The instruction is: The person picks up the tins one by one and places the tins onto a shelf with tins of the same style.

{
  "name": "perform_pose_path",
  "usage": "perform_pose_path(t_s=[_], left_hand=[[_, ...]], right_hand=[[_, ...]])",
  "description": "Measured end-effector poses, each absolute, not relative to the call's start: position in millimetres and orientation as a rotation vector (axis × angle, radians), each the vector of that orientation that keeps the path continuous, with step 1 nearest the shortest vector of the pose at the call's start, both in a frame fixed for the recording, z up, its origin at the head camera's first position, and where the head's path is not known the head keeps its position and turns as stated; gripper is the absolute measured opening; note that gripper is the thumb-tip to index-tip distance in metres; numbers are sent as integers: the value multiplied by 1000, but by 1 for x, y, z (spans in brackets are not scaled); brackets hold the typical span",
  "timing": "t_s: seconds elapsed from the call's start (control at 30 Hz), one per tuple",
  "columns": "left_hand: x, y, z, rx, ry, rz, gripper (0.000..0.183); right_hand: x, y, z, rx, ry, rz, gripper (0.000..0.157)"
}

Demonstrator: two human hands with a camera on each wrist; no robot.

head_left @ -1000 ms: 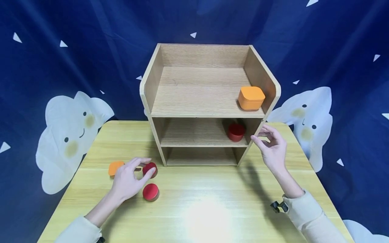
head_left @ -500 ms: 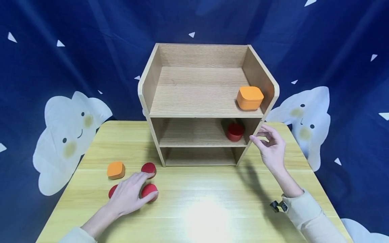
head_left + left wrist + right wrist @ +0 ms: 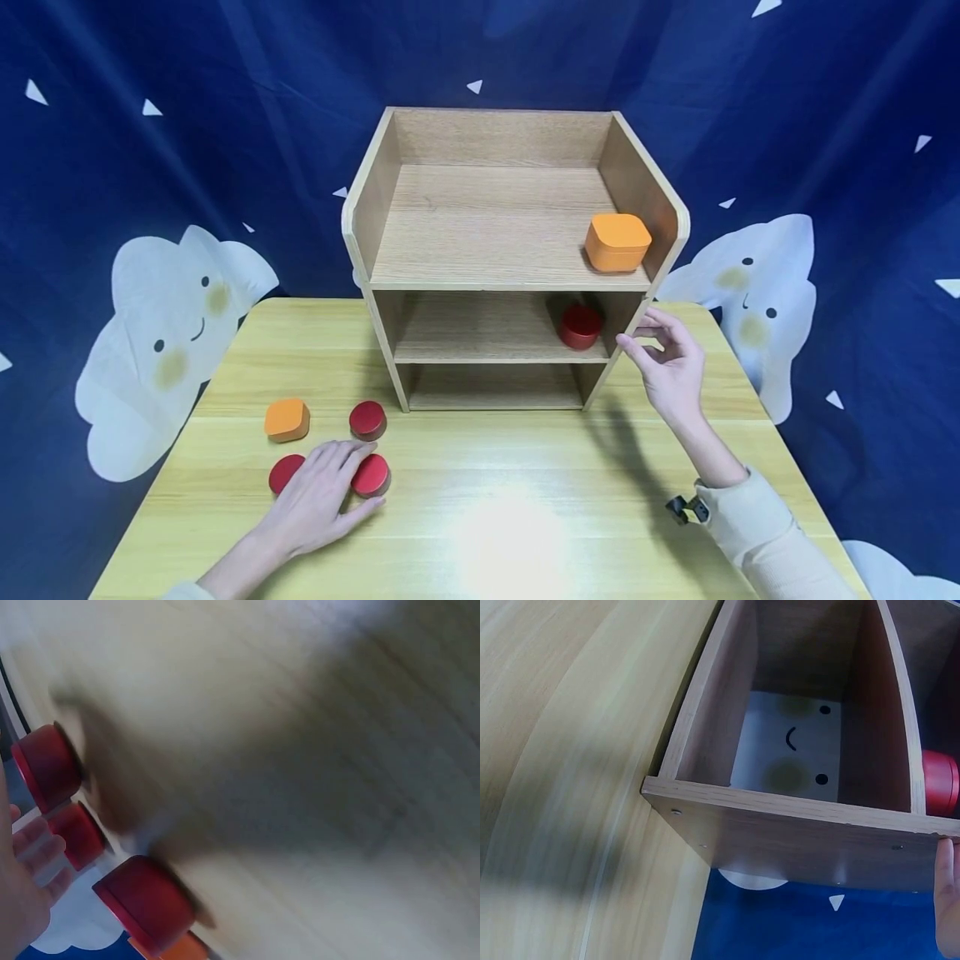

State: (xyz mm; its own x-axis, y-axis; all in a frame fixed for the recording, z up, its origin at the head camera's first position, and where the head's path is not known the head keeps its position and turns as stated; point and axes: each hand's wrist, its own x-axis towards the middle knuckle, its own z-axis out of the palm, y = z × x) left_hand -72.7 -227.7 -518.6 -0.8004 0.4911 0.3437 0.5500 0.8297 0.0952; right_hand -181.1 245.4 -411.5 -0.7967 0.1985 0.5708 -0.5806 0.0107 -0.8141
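Left hand: the left hand (image 3: 318, 496) is lying low over the table (image 3: 480, 454), its thumb spreading away from the fingers.
Near red box: the near red box (image 3: 371, 475) is standing just beside these fingers, on the thumb side; whether they are touching it, I cannot tell.
Other red boxes: the far red box (image 3: 367, 419) is standing behind it, and the left red box (image 3: 283, 473) is partly hiding behind the hand.
Orange box: the orange box (image 3: 287, 419) is resting beyond the left red box.
Right hand: the right hand (image 3: 672, 367) is touching the right side panel of the wooden shelf (image 3: 487, 225), fingers bending loosely, thumb standing apart.
Shelf: the top level is bearing a second orange box (image 3: 617, 243), the middle one a dark red box (image 3: 581, 327), both near the right side.
Backdrop: a blue curtain (image 3: 480, 50) is hanging behind.
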Motion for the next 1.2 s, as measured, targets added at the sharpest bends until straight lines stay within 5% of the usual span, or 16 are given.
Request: perform_pose_path(t_s=[0.47,1.2], left_hand=[[-74,-235,-525,-843,-2673,-212,53],[-79,-229,-524,-885,-2636,-196,47]], right_hand=[[-182,245,-413,365,-1760,1826,46],[-184,247,-415,393,-1730,1831,46]])
